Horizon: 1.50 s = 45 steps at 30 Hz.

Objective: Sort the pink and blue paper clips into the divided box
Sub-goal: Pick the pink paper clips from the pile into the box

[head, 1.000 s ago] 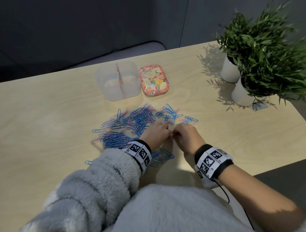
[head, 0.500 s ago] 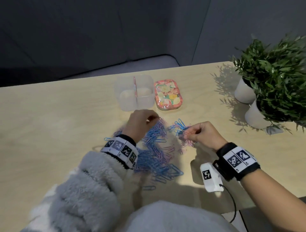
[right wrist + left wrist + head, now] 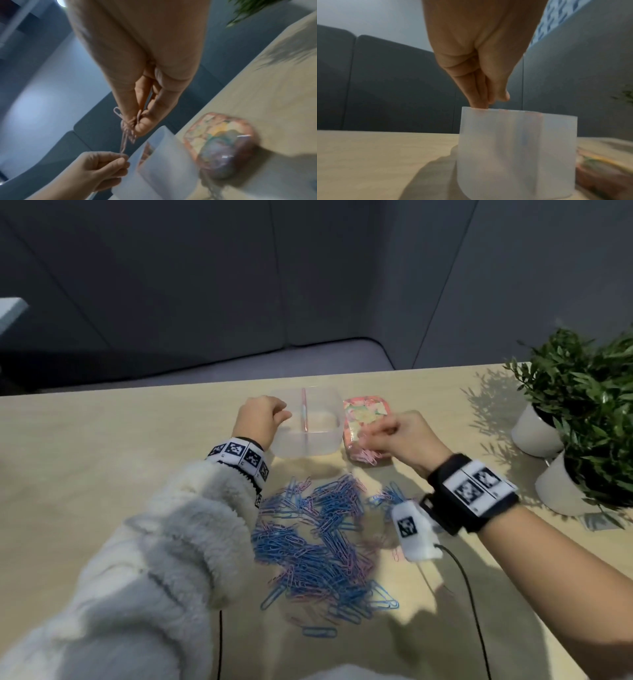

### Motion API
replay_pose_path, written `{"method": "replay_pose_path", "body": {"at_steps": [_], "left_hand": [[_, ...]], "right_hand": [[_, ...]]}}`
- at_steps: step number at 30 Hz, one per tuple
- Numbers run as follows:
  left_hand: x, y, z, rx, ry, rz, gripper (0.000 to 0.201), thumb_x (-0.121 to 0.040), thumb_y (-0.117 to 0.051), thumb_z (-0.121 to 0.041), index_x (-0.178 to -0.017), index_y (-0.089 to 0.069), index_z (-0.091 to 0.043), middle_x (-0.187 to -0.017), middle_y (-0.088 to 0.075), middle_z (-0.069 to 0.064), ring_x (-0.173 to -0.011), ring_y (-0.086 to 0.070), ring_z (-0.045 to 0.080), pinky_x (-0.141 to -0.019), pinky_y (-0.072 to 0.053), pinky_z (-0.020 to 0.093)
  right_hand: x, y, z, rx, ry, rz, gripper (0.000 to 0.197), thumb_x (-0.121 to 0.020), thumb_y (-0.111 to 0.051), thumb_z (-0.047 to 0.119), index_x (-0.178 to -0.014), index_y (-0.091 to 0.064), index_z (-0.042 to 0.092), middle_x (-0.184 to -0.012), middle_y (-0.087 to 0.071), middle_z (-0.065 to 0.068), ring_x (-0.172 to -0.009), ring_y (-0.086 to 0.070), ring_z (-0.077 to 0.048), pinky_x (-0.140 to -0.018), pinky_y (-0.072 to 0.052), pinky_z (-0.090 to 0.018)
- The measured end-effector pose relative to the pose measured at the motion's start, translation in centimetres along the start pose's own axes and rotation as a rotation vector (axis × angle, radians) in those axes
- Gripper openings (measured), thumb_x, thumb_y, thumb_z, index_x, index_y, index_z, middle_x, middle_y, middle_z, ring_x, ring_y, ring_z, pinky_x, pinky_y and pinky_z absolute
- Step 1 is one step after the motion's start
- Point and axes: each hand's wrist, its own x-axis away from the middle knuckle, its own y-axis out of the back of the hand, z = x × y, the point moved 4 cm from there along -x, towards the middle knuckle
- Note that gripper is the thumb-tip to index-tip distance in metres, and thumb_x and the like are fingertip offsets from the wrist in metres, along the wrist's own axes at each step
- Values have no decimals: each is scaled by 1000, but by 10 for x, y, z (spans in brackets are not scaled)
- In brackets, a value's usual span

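The clear divided box (image 3: 308, 445) stands at the table's far side, with a pink divider (image 3: 303, 412) down its middle. My left hand (image 3: 282, 415) hovers over the box's left compartment. In the left wrist view its fingertips (image 3: 481, 104) are pressed together at the rim of the box (image 3: 513, 148), and no clip shows between them. My right hand (image 3: 371, 436) pinches a dangling bunch of pink paper clips (image 3: 368, 455) just right of the box, above the floral lid (image 3: 366, 412). The mixed pile of blue and pink clips (image 3: 318, 542) lies nearer to me.
Two potted plants in white pots (image 3: 534, 433) (image 3: 561, 487) stand at the right end of the table. The far table edge runs just behind the box. A cable (image 3: 469, 594) trails from my right wrist across the near table.
Both hands have left the pile and moved away from me to the box. The left one now hovers over the left compartment. The right one has lifted pink clips beside the box.
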Motion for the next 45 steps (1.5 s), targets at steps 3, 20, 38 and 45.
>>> {"method": "replay_pose_path", "body": {"at_steps": [3, 20, 38, 45], "left_hand": [[14, 7, 5, 138, 19, -121, 22, -89, -54, -11, -106, -68, -7, -107, -71, 13, -100, -64, 30, -92, -49, 37], [150, -51, -19, 111, -147, 272, 13, -89, -56, -15, -96, -67, -16, -101, -66, -1, -98, -55, 15, -80, -37, 21], [158, -135, -93, -279, -384, 501, 21, -89, -48, -16, -108, -57, -17, -112, -58, 5, -110, -53, 26, -91, -35, 35], [177, -123, -69, -167, -360, 451, 34, -85, -58, -42, -109, -52, -18, -112, -51, 1, -105, -47, 21, -90, -37, 34]], "right_hand": [[-34, -32, 31, -31, 57, -6, 24, -72, -73, -5, -94, -68, -10, -70, -64, 2, -51, -57, 4, -55, -50, -9], [-40, -74, 45, -16, 125, 73, 26, -87, -40, -11, -97, -64, -13, -83, -61, -17, -71, -62, -23, -69, -55, -32], [145, 40, -151, 660, -256, 161, 36, -64, -62, -3, -56, -46, 28, -62, -57, 6, -66, -54, -18, -60, -40, -21], [110, 8, -122, 577, -62, 45, 16, -80, -59, 10, -74, -67, 23, -82, -68, -2, -79, -61, -20, -75, -47, -30]]}}
